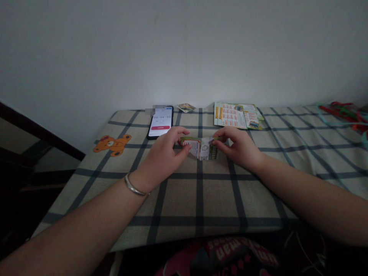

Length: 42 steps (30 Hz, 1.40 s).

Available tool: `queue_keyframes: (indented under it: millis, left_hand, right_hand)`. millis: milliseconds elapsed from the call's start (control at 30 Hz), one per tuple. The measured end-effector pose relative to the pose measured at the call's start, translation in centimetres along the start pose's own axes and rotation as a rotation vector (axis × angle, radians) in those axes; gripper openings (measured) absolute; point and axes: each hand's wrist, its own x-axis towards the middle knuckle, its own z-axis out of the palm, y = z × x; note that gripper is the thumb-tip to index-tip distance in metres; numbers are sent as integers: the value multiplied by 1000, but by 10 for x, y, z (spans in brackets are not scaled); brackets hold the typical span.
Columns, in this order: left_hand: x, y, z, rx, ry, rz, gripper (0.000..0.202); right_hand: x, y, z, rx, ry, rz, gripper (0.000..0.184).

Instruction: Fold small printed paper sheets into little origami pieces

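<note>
A small folded printed paper (202, 148) lies on the checked cloth (201, 191) in the middle of the surface. My left hand (163, 153) pinches its left end between thumb and fingers; a silver bangle circles that wrist. My right hand (240, 147) pinches the paper's right end, fingers curled over the top edge. Both hands rest low on the cloth, with the paper creased between them.
A phone (160, 122) with a lit timer screen lies behind my left hand. A stack of printed flyers (237, 115) and a small folded paper piece (186, 107) sit near the wall. Red and green items (346, 113) lie at far right. A bear print (112, 144) marks the cloth at left.
</note>
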Motion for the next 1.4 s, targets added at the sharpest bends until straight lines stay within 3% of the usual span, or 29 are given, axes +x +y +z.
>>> queue_keyframes:
  millis: [333,433,567,700,1067,1267,1400]
  left_hand:
    - [0,-5,5,12,-48,37,37]
    - [1,-7,5,40,-7,118,37]
    - [3,-8,4,130,16,257,21]
    - [3,-9,5,178,-126,435,16]
    - [3,-11,1,308,-366,656,23]
    - [2,-10,-1,367,-370,555,23]
    - [2,-12,-2,303,-379,450,25]
  right_hand:
    - [0,7,7,-1,-124,265,17]
    - [1,8,8,-17,-149,292,19]
    - [2,8,8,-28,-201,298,18]
    - [3,7,7,-82,-230,306,20]
    - [1,9,8,-56,-207,323,22]
    - [-1,12,6,26,-163,258,13]
    - [-1,12,4,-13,-210,184,20]
